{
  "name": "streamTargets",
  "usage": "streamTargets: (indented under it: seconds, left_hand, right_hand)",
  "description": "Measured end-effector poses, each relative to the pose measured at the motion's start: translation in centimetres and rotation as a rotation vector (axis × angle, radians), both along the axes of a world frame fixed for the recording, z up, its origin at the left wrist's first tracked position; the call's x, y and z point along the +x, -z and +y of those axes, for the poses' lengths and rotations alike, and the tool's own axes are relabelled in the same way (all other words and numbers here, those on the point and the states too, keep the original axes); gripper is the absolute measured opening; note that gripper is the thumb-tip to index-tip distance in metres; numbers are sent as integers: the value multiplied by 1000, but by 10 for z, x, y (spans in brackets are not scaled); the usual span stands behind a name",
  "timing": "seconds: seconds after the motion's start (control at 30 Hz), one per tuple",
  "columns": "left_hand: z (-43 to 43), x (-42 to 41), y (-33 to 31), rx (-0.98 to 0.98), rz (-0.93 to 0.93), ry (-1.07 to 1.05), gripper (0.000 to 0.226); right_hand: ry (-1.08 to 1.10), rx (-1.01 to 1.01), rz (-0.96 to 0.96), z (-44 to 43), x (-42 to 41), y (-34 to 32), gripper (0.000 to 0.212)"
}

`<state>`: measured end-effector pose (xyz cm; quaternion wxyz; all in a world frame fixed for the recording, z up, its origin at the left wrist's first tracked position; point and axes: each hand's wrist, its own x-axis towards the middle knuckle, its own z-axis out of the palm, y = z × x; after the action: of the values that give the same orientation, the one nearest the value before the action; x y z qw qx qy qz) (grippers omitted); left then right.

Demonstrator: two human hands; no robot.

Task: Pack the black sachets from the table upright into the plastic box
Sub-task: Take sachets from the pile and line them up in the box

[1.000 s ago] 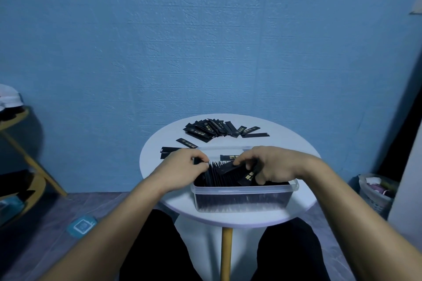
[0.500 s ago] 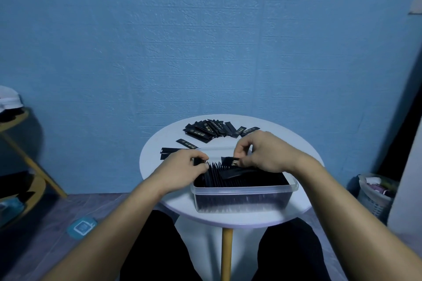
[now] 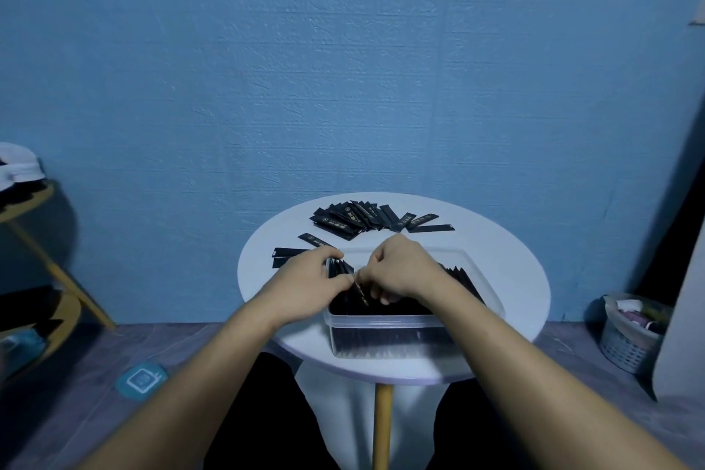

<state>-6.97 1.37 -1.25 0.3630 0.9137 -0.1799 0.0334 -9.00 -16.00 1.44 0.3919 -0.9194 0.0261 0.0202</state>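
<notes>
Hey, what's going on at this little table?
A person is packing black sachets upright into a clear plastic box on a round white table. The left hand holds back the row already standing inside, while the right hand pinches one sachet into the gap. A pile of sachets waits on the table behind the box.

No readable txt in view, only marks.
Loose sachets point(image 3: 345, 221) at 12 o'clock on table point(image 3: 519, 267): gold print strip + small round logo on each, too small/blurred to read; no brand or nos. made out. Single sachet point(image 3: 314, 240) at approx 10 o'clock: same gold mark, illegible. Packed sachets point(image 3: 461, 275) in box point(image 3: 416, 320): no print legible. Floor sticker point(image 3: 142, 380), approx 8 o'clock from table: round, blue, white screen-shaped icon w/ faint lines inside, no words legible.
</notes>
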Motion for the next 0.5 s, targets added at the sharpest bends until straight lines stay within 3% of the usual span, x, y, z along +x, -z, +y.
streamTargets:
  seconds: [0.1, 0.27, 0.5]
  left_hand:
    - [-1, -1, 0, -5, 1, -2, 46]
    - [-2, -1, -1, -1, 7, -5, 47]
    - [-1, -9, -8, 28, 4, 41, 51]
  right_hand:
    - [-24, 6, 21, -1, -3, -3, 16]
    - [-85, 267, 94, -1, -6, 1, 16]
    - [-197, 267, 112, -10, -5, 4, 17]
